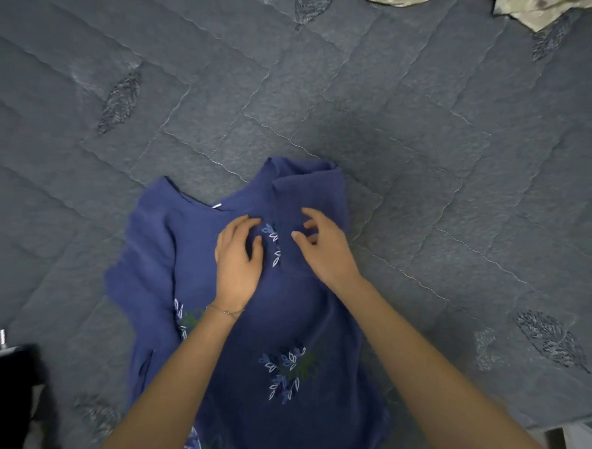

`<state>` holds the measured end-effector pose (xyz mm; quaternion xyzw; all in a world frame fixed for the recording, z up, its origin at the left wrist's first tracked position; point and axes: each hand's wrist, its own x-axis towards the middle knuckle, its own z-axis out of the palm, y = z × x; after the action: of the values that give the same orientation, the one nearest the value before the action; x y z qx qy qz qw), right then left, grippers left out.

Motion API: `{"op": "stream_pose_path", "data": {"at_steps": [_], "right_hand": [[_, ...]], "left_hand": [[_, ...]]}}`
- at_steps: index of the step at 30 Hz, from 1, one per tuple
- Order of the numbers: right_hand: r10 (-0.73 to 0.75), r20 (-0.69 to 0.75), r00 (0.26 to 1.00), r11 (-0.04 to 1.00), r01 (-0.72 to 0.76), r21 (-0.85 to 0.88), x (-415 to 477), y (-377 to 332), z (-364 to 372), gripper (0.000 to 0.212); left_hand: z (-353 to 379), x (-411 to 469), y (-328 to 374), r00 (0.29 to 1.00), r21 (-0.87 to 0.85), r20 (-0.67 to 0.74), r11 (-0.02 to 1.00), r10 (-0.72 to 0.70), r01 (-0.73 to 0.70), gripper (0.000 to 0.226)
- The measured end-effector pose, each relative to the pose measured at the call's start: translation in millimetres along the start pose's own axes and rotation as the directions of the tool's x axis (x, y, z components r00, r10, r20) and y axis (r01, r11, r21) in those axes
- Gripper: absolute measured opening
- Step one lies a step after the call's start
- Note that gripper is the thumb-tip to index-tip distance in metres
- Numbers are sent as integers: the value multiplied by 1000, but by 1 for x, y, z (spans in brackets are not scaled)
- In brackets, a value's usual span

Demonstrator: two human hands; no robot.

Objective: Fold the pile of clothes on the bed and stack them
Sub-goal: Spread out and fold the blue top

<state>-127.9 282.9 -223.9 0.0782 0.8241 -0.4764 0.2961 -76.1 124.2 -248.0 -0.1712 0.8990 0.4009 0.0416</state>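
- Head view: a blue embroidered garment (282, 326) is lying at 6 o'clock on the grey quilt (428, 162).
- Left hand (239, 259) is resting on it, fingers loosely bent, gripping nothing.
- Right hand (324, 248), just at its 3 o'clock, is touching the folded-in sleeve (310, 194), fingers half-curled, pinching nothing.
- Pale crumpled cloth (539, 8) is lying at 1 o'clock, well apart.

No word, number or brand can be read anywhere. The blue garment (283, 309) carries only pale stitched leaf sprigs, and the small white bit (216, 205) at its neckline, perhaps a label, is too small to read. The grey quilt (430, 128) under the garment shows stitched leaf shapes, no writing.
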Motion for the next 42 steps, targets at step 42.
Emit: {"op": "stream_pose_path", "data": {"at_steps": [42], "right_hand": [[-119,337,934,622,335,-707,-9,-125,266,78]], "left_hand": [[-244,-2,-194,894,-365,-318,911,-317,193,23]]}}
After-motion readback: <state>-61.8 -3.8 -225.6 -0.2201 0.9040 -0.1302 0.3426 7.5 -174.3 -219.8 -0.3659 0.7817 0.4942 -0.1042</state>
